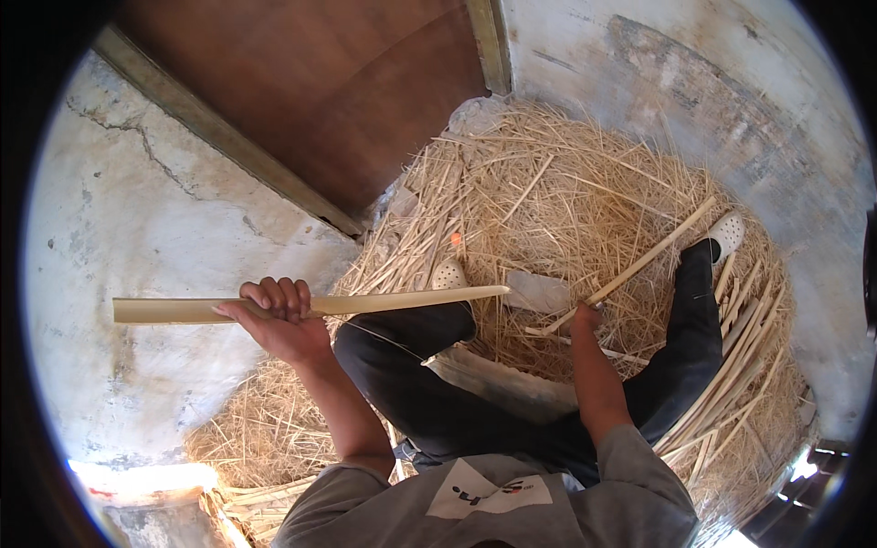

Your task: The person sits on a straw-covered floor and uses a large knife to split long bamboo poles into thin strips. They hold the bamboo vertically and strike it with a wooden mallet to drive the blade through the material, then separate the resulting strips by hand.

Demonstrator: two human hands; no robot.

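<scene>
My left hand [281,315] is wrapped round a long split bamboo piece [411,300], held up level across my left knee. This piece is broad at its left end and narrows to a thin tip at the right. Lower and to the right, my right hand [586,317] is closed round a narrower bamboo strip [656,248], which slants up toward my right shoe; its fingers are partly hidden. A flat grey block [537,290] lies between the bamboo piece's tip and my right hand.
Straw-like shavings [594,183] cover the floor round my legs. Several cut strips [731,365] lie in a bundle beside my right leg. A brown door panel [320,82] and a cracked wall [137,210] stand ahead and left. A small orange thing [456,238] sits near my left shoe [449,273].
</scene>
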